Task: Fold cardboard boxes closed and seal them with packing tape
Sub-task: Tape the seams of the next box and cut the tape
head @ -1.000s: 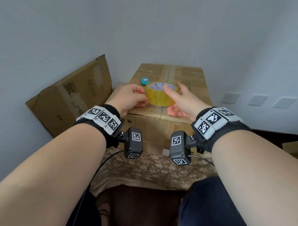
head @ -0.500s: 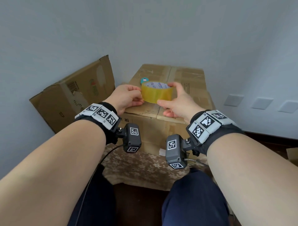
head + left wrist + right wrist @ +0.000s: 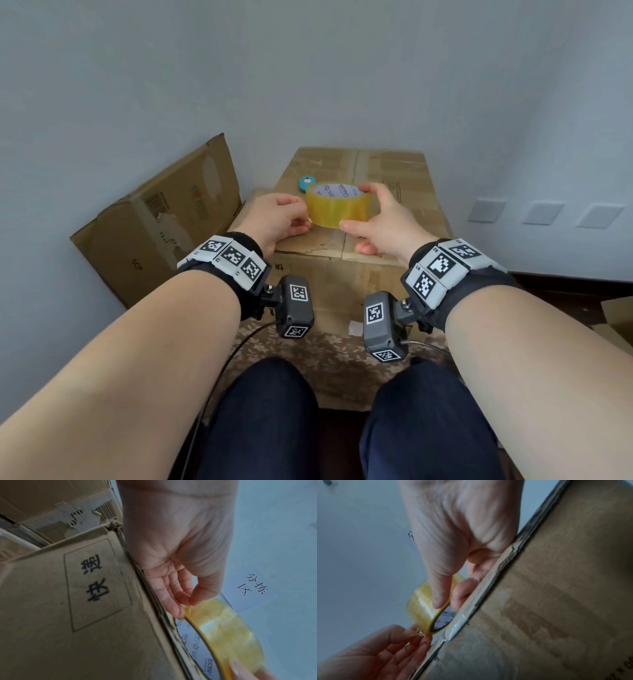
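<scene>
Tape end being picked, over the closed box seam.
Right hand (image 3: 380, 219) clasps yellowish translucent tape roll (image 3: 337, 205) steady above brown cardboard box (image 3: 394, 171); left hand (image 3: 277, 219) fingertips pinch its 9 o'clock edge, likely freeing the end.

I see pale grey-blue walls (image 3: 308, 68) meeting in a corner at the far end, evenly lit with soft, flat light and no hard shadows. On the right wall, low down, sit three pale square plates (image 3: 544, 213) in a row, well apart from the corner. Below them a dark baseboard (image 3: 565, 277) runs along the right wall, with dark floor (image 3: 561, 298) beside it. Near me, a beige cloth with a floral pattern (image 3: 329, 359) covers a low surface. In the left wrist view, black characters (image 3: 254, 584) are printed on the wall.
</scene>
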